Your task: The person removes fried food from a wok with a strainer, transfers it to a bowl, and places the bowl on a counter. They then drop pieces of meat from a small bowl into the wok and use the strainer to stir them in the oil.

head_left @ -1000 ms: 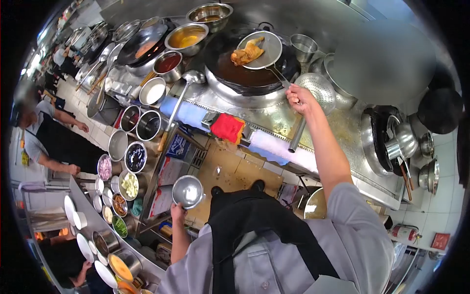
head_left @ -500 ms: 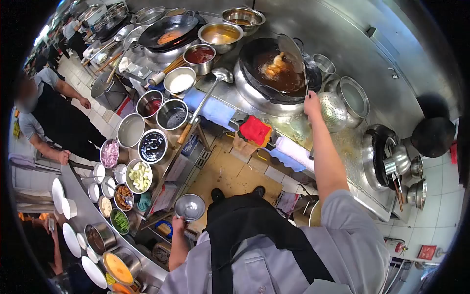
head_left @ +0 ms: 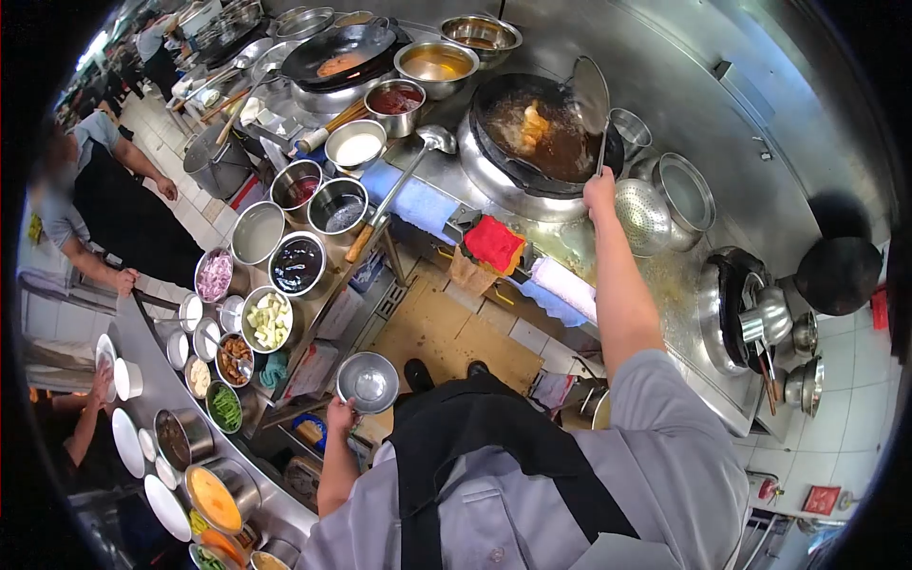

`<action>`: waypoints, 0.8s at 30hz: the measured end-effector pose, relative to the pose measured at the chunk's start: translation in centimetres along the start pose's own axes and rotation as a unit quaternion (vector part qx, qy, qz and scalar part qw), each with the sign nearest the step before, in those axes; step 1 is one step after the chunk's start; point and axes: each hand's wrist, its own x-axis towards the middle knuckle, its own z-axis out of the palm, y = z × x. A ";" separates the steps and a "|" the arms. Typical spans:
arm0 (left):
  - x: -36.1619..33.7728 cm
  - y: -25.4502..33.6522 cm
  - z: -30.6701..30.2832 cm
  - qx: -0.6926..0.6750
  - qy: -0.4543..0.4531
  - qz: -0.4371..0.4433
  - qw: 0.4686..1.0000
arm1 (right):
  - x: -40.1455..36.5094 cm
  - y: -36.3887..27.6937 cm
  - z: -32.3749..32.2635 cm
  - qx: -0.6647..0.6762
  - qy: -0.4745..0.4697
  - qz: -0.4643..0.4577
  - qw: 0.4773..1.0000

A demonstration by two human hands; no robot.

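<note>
My right hand [head_left: 599, 193] is closed around the handle of a round, flat skimmer [head_left: 591, 93]. The skimmer's disc stands tilted at the right rim of a black wok [head_left: 483, 152]. Golden-brown food [head_left: 534, 126] bubbles in the wok's dark oil. Low on my left side, my left hand [head_left: 340, 415] grips the rim of a metal bowl [head_left: 368, 382] whose inside looks bare. Right of the wok, near my right wrist, lies a perforated strainer [head_left: 643, 217].
A long-handled ladle [head_left: 399, 190] rests left of the wok. Sauce pots [head_left: 297, 263] and ingredient bowls [head_left: 270, 319] crowd the left counter, with white plates [head_left: 127, 443] beyond. A red cloth [head_left: 492, 243] lies at the stove's front edge. A co-worker [head_left: 114, 199] stands at far left.
The skimmer has swung up and right, away from the food, and its disc shows more. My left hand's bowl has shifted slightly. At lower left, another person's hand now reaches the plates.
</note>
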 end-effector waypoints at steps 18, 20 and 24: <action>-15.0 1.8 5.2 -0.111 0.243 0.028 0.963 | -3.3 0.1 -8.2 0.277 -0.254 0.302 0.876; -19.0 -0.2 5.0 -0.324 0.267 0.021 0.908 | -1.9 0.5 -7.5 0.315 -0.246 0.236 0.886; -27.1 -5.9 5.9 -0.588 0.376 0.180 0.693 | 0.4 -4.0 -7.6 0.580 -0.417 0.323 0.620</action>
